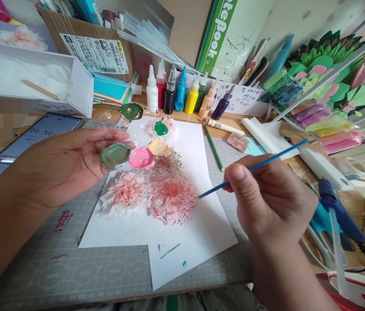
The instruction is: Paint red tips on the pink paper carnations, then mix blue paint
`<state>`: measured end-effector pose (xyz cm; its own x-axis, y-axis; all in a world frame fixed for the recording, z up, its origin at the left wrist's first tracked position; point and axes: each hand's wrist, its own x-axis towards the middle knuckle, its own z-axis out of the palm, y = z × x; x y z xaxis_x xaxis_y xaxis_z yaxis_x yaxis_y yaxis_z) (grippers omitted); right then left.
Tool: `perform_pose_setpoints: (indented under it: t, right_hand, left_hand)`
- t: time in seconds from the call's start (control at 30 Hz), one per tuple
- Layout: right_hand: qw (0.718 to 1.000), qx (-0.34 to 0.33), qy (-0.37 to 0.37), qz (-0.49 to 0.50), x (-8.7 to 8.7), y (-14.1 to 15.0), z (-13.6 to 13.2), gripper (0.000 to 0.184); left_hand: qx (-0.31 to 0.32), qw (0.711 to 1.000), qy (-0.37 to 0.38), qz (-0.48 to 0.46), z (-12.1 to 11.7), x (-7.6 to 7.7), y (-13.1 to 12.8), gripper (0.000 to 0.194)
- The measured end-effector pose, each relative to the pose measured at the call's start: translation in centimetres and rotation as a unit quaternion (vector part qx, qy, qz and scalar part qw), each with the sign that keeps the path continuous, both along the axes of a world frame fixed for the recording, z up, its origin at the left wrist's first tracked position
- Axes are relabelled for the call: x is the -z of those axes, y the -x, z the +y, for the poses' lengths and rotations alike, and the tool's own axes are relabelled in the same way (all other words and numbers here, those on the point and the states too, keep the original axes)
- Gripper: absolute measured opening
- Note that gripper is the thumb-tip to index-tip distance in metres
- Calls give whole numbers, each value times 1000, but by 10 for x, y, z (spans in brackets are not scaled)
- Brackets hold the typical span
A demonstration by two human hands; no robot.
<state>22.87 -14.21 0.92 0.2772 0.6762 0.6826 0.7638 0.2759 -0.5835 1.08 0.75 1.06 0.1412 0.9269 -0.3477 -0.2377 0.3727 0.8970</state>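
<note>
My left hand [68, 162], palm turned up, grips a clear plastic paint palette [103, 156] with round wells of green, pink and pale orange paint. In my right hand [266, 198] is a thin blue paintbrush [282, 153], pinched between thumb and fingers. Its tip is at the right edge of a ruffled paper flower [172, 201] with pink-red petal edges; contact is hard to tell. Left of that flower lies a paler pink and white one [125, 192]. A third flower [171, 164], with dark-speckled edges, sits behind, partly hidden by the palette. All rest on white paper [201, 224].
Paint bottles [180, 93] stand in a row at the back. A green pencil [214, 149] lies right of the paper on the grey cutting mat [111, 268]. A phone [26, 142] is at left, a blue glue gun [341, 211] at right.
</note>
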Motion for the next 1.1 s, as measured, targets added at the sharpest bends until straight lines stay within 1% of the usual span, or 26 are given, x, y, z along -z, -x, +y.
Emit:
perform_pose_setpoints:
  t: [0.1, 0.27, 0.43, 0.6, 0.7, 0.83, 0.93, 1.03, 1.1]
  right_hand:
    - [1000, -6, 12, -4, 1, -1, 0, 19]
    - [1000, 16, -8, 14, 2, -7, 1, 20]
    - [1000, -15, -2, -3, 2, -5, 5, 25]
    - [999, -34, 1, -17, 0, -1, 8, 33]
    - [999, -38, 2, -19, -1, -1, 7, 33]
    - [999, -23, -12, -20, -3, -4, 8, 33]
    - [999, -25, -16, -34, -3, -4, 10, 33]
    - [998, -34, -14, -48, -3, -4, 13, 34]
    - [997, -42, -16, -55, -3, -5, 13, 34]
  left_hand:
    - [9, 1000, -9, -8, 2, 3, 2, 23]
    - [39, 999, -24, -17, 5, 8, 8, 23]
    - [25, 999, -12, -18, 7, 11, 9, 18]
    - [25, 999, -28, -3, 9, 12, 10, 17]
    - [39, 998, -42, 1, 12, 15, 13, 16]
    - [52, 997, -49, 19, 17, 21, 19, 19]
    - [58, 997, -49, 34, 18, 22, 21, 19]
    - [52, 997, -41, 37, 19, 21, 23, 19]
    - [34, 999, -22, 30, 20, 22, 24, 22]
